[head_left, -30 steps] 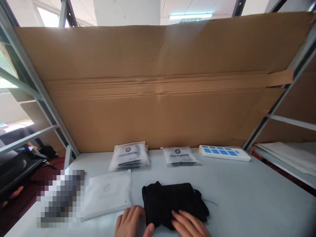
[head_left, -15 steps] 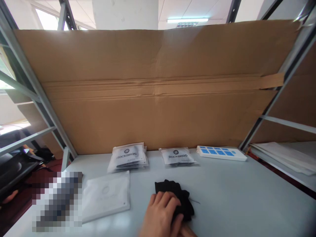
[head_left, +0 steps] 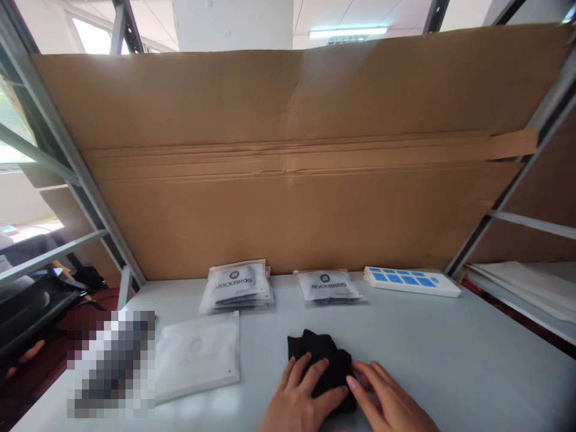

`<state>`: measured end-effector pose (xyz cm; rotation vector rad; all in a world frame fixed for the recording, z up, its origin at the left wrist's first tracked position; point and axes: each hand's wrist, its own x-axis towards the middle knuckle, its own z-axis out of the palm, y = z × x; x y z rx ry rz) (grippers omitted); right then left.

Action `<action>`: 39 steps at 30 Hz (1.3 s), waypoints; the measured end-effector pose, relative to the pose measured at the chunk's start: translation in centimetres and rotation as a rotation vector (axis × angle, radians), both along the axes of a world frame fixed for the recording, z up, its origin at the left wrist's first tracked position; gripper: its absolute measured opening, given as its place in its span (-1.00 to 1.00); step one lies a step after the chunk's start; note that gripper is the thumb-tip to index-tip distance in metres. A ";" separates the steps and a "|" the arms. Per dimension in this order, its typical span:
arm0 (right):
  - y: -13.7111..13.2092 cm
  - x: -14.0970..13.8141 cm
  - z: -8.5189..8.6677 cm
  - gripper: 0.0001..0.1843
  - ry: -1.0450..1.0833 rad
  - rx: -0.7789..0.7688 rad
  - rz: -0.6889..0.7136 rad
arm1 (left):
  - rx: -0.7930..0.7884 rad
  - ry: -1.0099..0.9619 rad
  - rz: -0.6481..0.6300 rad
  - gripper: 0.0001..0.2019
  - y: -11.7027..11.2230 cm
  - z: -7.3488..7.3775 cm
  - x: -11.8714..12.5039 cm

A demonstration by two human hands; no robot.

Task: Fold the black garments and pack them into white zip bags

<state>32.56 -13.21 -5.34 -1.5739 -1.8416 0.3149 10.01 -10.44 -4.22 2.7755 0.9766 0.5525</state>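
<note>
A folded black cloth (head_left: 320,354) lies on the grey table (head_left: 450,360) near its front edge. My left hand (head_left: 301,396) rests flat on the cloth's near left part with its fingers spread. My right hand (head_left: 389,399) lies open beside it, fingertips touching the cloth's right edge. Neither hand grips anything.
An empty white zip bag (head_left: 193,354) lies left of the cloth. Two stacks of ROCKBROS packets (head_left: 236,283) (head_left: 328,285) and a white power strip with blue sockets (head_left: 411,281) sit at the back, against a big cardboard sheet (head_left: 292,162). Metal rack posts (head_left: 67,150) stand at both sides.
The wide black cloth has been folded into a smaller bundle. My right hand has come back into view and now lies at the cloth's right edge, with my left hand still on top.
</note>
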 end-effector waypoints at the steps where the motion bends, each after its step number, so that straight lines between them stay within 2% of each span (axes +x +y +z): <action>1: 0.5 -0.4 0.0 -0.58 -0.052 -0.023 -0.007 | 0.014 0.004 0.003 -0.41 0.0 -0.4 0.1; 5: 2.2 -1.9 0.0 -0.57 -0.168 -0.128 -0.045 | 0.058 0.008 0.012 -0.39 -0.1 -1.9 0.6; 7: 3.0 -2.4 0.4 -0.59 -0.117 -0.175 -0.039 | 0.033 -0.002 0.006 -0.41 -0.3 -1.7 0.6; 9: 3.8 -2.5 1.2 -0.65 -0.003 -0.235 0.003 | -0.080 -0.025 -0.019 -0.41 -0.5 -0.4 0.2; 13: 4.9 -2.1 2.9 -0.78 0.197 -0.380 0.157 | -0.409 -0.172 -0.043 -0.45 -0.5 4.1 -2.5; 15: 5.1 -1.7 3.4 -0.70 0.237 -0.436 0.193 | -0.392 -0.219 0.037 -0.59 0.2 6.0 -5.1; 17: 5.0 -1.4 3.5 -0.60 0.262 -0.463 0.200 | -0.280 -0.140 0.235 -0.73 1.3 6.8 -8.5; 20: 4.6 -1.0 3.3 -0.55 0.271 -0.471 0.194 | -0.114 0.049 0.511 -0.72 3.1 6.3 -13.5; 21: 4.5 -0.8 3.1 -0.55 0.265 -0.472 0.173 | -0.087 0.093 0.564 -0.69 3.4 5.9 -14.6; 23: 4.3 -0.6 2.9 -0.54 0.262 -0.469 0.130 | -0.087 0.142 0.573 -0.67 3.3 5.1 -15.8; 26: 4.5 0.0 2.6 -0.50 0.299 -0.456 0.107 | -0.112 0.144 0.471 -0.67 1.6 4.7 -14.6; 29: 5.2 1.0 2.7 -0.42 0.328 -0.510 0.082 | -0.144 0.088 0.298 -0.71 0.1 5.1 -11.7; 31: 5.8 1.8 2.7 -0.39 0.352 -0.551 0.073 | -0.147 0.029 0.203 -0.71 0.3 5.6 -10.3; 33: 6.3 2.3 2.5 -0.39 0.393 -0.555 0.077 | -0.107 0.019 0.213 -0.70 1.4 6.0 -10.1; 35: 6.5 2.7 2.4 -0.40 0.438 -0.548 0.072 | -0.073 0.091 0.322 -0.70 3.1 6.3 -10.6; 37: 6.5 2.7 2.4 -0.39 0.493 -0.556 0.094 | -0.098 0.190 0.404 -0.71 4.7 6.5 -11.4; 39: 6.3 2.6 2.8 -0.38 0.549 -0.568 0.158 | -0.138 0.242 0.404 -0.76 5.7 6.6 -11.7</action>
